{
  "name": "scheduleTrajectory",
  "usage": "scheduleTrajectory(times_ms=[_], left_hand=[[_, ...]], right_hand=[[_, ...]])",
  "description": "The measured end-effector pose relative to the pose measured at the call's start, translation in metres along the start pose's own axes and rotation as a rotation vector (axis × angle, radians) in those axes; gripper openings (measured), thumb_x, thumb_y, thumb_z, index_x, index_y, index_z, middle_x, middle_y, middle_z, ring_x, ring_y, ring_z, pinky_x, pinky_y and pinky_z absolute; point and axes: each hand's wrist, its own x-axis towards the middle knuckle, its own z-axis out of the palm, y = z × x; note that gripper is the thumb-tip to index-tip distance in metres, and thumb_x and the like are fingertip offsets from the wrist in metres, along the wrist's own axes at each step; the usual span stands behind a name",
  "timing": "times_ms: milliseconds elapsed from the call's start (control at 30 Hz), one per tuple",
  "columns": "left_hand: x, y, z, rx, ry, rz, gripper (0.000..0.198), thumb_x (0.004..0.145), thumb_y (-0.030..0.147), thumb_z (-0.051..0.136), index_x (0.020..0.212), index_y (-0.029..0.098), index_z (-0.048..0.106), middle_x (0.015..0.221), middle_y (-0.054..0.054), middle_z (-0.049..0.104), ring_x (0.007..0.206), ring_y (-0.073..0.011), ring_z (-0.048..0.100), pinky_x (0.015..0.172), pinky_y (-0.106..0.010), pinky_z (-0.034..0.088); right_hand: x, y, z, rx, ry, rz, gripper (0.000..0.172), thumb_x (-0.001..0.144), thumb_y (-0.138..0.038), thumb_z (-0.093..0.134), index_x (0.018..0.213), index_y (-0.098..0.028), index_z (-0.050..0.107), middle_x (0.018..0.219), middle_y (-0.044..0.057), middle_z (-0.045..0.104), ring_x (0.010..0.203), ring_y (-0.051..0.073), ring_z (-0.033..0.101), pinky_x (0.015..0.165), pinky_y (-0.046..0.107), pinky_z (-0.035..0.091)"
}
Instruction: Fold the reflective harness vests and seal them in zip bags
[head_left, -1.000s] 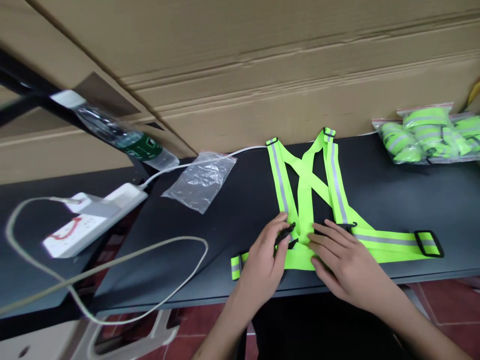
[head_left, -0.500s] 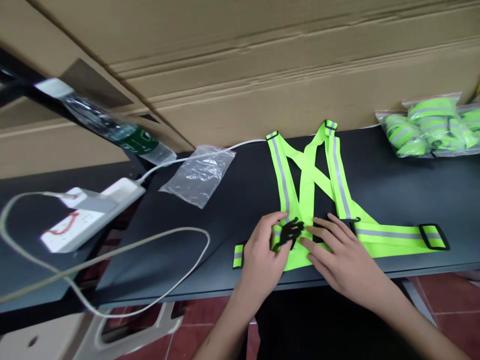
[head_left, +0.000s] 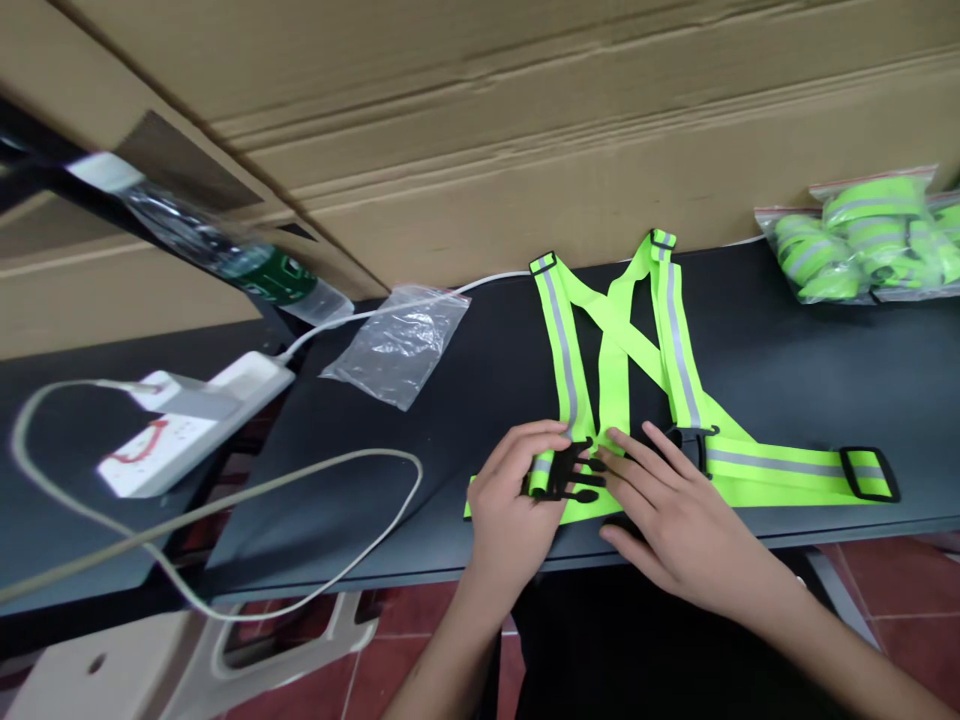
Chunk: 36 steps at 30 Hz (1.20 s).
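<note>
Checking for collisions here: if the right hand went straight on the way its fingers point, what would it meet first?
The right hand would likely meet the black buckle in the left hand first, though depth is unclear from this view.

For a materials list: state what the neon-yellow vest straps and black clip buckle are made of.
The neon-yellow vest straps look like matt, flat synthetic webbing; the grey stripes seem reflective tape. The black clip buckle looks like moulded plastic, thin-pronged and dull.
</note>
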Motion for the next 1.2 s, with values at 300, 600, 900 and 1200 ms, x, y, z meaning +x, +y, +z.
scheduleTrajectory(times_ms=[300, 600, 900, 1200], left_hand=[[0.0, 0.005, -0.001, 0.039, 0.018, -0.083, 0.009, 0.089, 0.021, 0.071, 0.096, 0.022, 0.067, 0.098, 0.001, 0.078, 0.086, -0.0145, 0.075, 0.083, -0.026, 0.06], [-0.014, 0.006, -0.002, 0.12, -0.076, 0.209, 0.026, 0.09, 0.008, 0.064, 0.11, 0.023, 0.069, 0.115, -0.006, 0.069, 0.098, -0.0166, 0.07, 0.086, -0.03, 0.06], [-0.025, 0.003, -0.002, 0.163, -0.254, 0.299, 0.038, 0.088, 0.003, 0.059, 0.122, 0.022, 0.063, 0.126, -0.011, 0.066, 0.123, -0.0275, 0.06, 0.099, -0.047, 0.056], [-0.03, 0.011, -0.005, 0.445, -0.52, 0.277, 0.052, 0.099, 0.043, 0.055, 0.143, 0.016, 0.049, 0.151, -0.013, 0.051, 0.144, -0.0319, 0.042, 0.111, -0.054, 0.044]], right_hand=[[0.001, 0.003, -0.004, 0.121, 0.064, 0.049, 0.037, 0.102, -0.03, 0.046, 0.128, -0.005, 0.054, 0.132, 0.019, 0.066, 0.139, 0.029, 0.049, 0.114, 0.049, 0.047], [0.015, 0.005, 0.004, 0.047, 0.221, 0.085, 0.026, 0.099, -0.014, 0.045, 0.116, -0.009, 0.065, 0.117, 0.019, 0.071, 0.109, 0.029, 0.07, 0.095, 0.05, 0.06], [0.021, 0.012, 0.006, -0.061, 0.098, 0.099, 0.043, 0.082, -0.001, 0.048, 0.12, -0.008, 0.067, 0.134, 0.018, 0.064, 0.139, 0.038, 0.048, 0.114, 0.059, 0.043], [-0.003, 0.021, -0.013, -0.071, 0.187, 0.029, 0.047, 0.092, -0.007, 0.048, 0.139, -0.011, 0.052, 0.144, 0.017, 0.057, 0.148, 0.03, 0.035, 0.12, 0.058, 0.035]])
